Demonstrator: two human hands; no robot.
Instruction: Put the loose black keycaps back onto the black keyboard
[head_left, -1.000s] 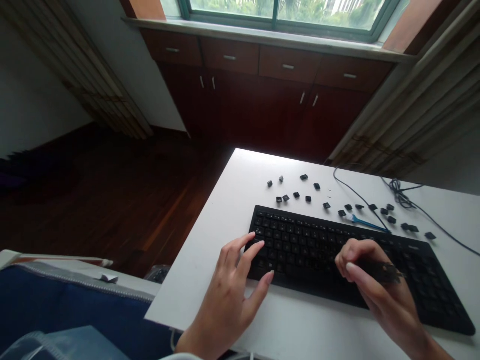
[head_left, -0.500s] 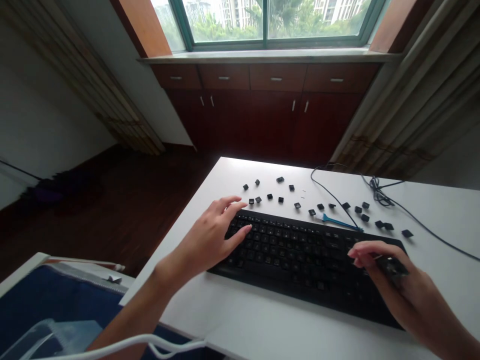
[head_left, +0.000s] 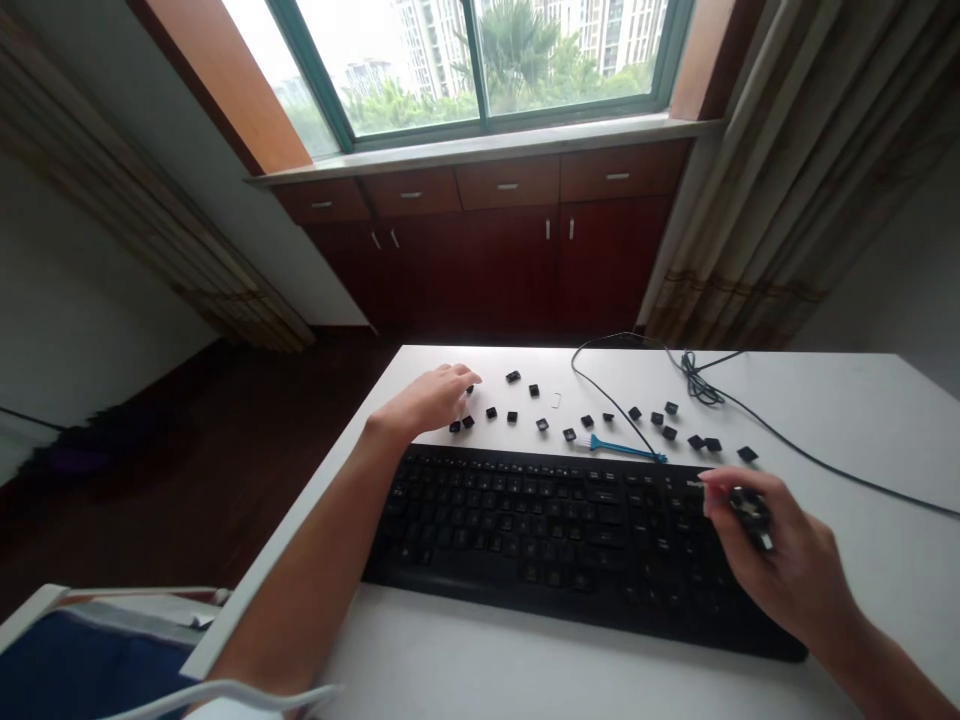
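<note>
A black keyboard (head_left: 555, 530) lies across the white table (head_left: 862, 420). Several loose black keycaps (head_left: 534, 390) are scattered on the table beyond it. My left hand (head_left: 427, 400) reaches over the keyboard's far left corner, its fingers stretched out and touching the leftmost keycaps (head_left: 459, 424). My right hand (head_left: 780, 570) hovers over the right end of the keyboard, its fingers pinched round a small dark tool (head_left: 752, 515).
A blue brush (head_left: 626, 450) lies among the keycaps. The black keyboard cable (head_left: 697, 385) loops over the far right of the table. Dark wooden cabinets (head_left: 525, 250) stand under the window, with a curtain (head_left: 787, 200) to the right. A blue bag (head_left: 75, 665) sits at lower left.
My left hand has left the keys and moved forward to the loose keycaps at far left. My right hand has shifted right with the tool. The view has tilted up.
</note>
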